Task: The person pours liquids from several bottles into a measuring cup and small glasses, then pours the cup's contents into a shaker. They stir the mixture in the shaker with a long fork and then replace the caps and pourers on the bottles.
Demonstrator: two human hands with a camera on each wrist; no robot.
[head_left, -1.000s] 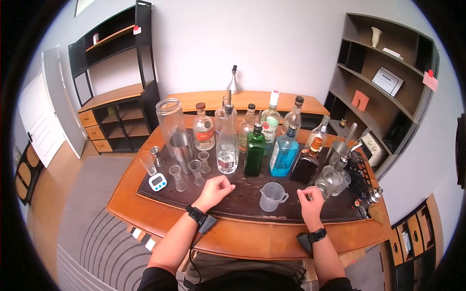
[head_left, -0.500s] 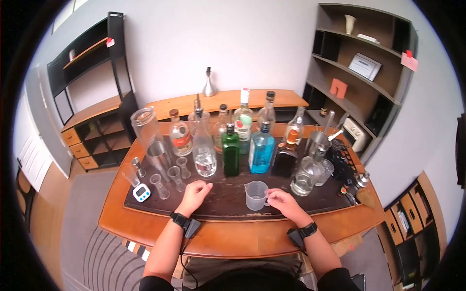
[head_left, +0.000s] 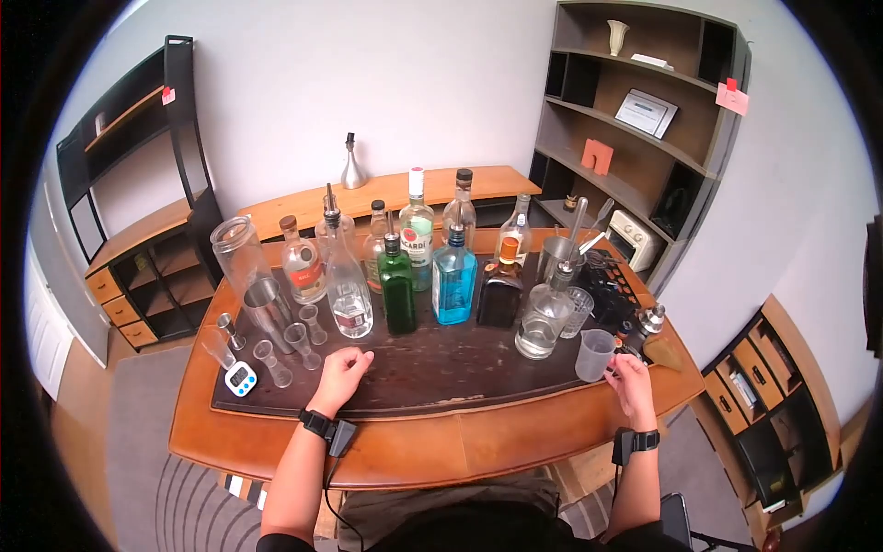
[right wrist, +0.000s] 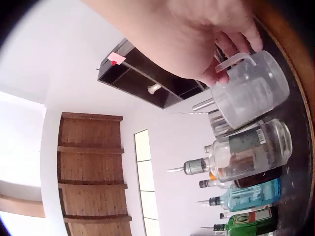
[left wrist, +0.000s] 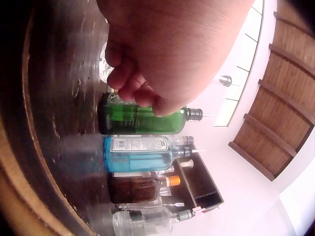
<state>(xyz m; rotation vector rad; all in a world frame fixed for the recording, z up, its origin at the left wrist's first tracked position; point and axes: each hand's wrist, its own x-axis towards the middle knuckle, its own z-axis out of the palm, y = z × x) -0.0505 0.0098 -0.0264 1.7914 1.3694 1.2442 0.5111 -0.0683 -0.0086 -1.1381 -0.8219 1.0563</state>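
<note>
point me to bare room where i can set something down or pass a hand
Widest bare patch: the dark mat between the left hand and the jug in the right hand, in front of the green bottle and brown bottle. The middle of the tan table rim is bare too. Crowded: among the back bottles and around the small glasses.

You can read "ACARDI" on the white-capped bottle's label [head_left: 417,236]. The lettering on your green bottle [head_left: 397,293] and the timer's display [head_left: 240,378] are too small or blurred to read.
</note>
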